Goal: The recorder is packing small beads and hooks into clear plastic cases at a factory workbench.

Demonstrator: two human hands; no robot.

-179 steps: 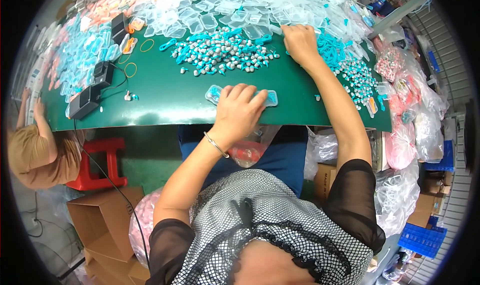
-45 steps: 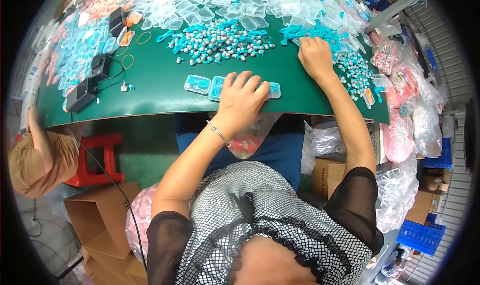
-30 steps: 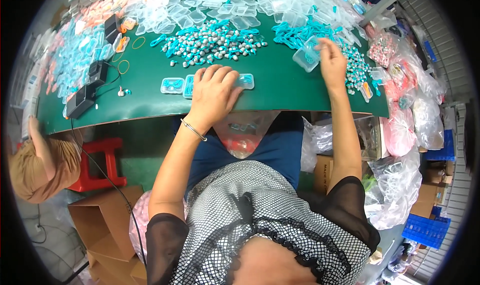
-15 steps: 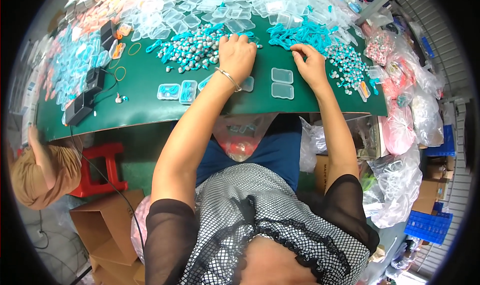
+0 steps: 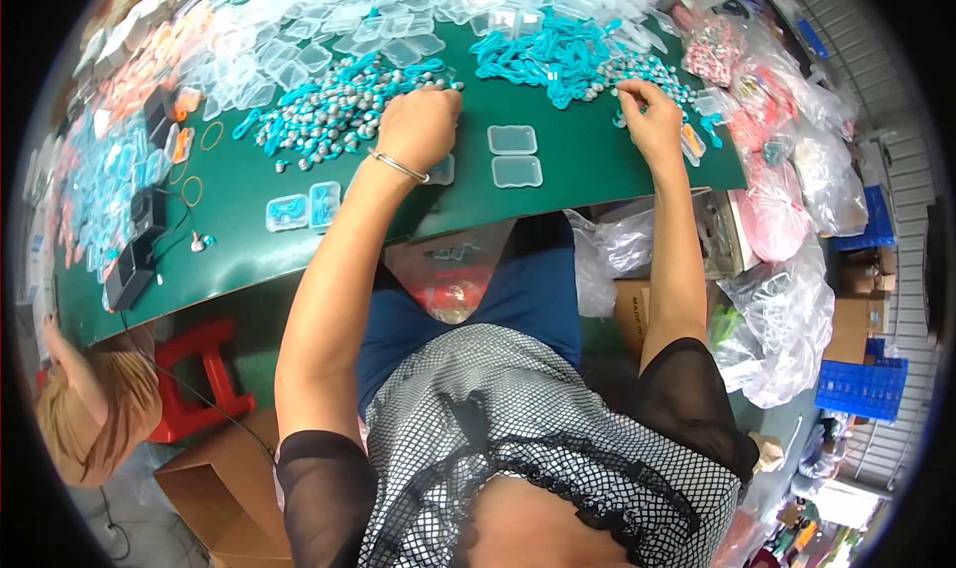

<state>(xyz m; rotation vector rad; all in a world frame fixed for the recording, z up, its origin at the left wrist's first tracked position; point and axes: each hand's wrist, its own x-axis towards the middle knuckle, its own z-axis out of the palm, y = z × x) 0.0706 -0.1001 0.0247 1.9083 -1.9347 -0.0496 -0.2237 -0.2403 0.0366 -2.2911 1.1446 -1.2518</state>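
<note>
Seemingly left hand point(image 5: 418, 128) grips beads point(image 5: 334, 110); right hand point(image 5: 652, 120) pinches one; pile runs left-right.

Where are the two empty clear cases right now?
In the head view, the two empty clear cases lie mid-table on the green mat, between left hand and right hand.

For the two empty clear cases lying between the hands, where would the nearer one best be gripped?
Probably across its two long edges, from above. The nearer clear case lies flat on the green mat, apart from the farther case, with bare mat around it.
</note>
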